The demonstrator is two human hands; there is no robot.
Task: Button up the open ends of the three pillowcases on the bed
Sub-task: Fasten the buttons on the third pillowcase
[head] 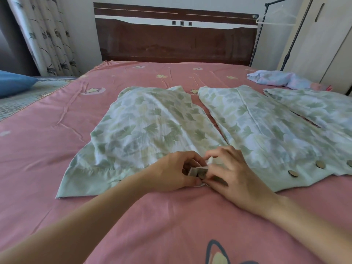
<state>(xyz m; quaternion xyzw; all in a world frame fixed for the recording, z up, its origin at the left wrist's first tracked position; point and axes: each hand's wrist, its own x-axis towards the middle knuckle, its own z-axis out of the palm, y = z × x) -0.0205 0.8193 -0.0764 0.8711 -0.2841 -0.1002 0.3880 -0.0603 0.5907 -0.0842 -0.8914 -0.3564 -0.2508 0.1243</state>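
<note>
A: Item 1, far left?
B: Blue pillow (13,82) on a patterned cover, off the bed edge. Floral curtain (47,35) behind it.

A: Item 2?
B: Bed w/ pink sheet (47,149), dark wood headboard (175,40) at the back.

A: Pillowcases?
B: Three, green leaf print, lying flat side by side on the sheet, open ends toward the person. Left pillowcase (144,122) mid-bed; both hands at the near-right corner of its hem.

A: Hands, state?
B: Left hand (177,172): fingers curled, thumb and fingertips pinching a folded-up bit of hem (198,171). A button (200,175) shows on that fold. Right hand (230,168): fingers bent, pinching the same hem just beside the left hand's fingers. The two hands touch or nearly touch; can't tell which.

A: Next item?
B: Middle pillowcase (262,130), just right of the first, narrow gap of sheet between them. Round wooden buttons (293,173) along its near hem; whether fastened, can't tell.

A: Third?
B: Right pillowcase (320,109), partly cut by the frame edge, just beside the middle one.

A: Misc?
B: Crumpled pale cloth (280,79) on the bed behind the third case. Black clothes rail (293,35) w/ a hanger, pale wardrobe (323,44), far right.
</note>
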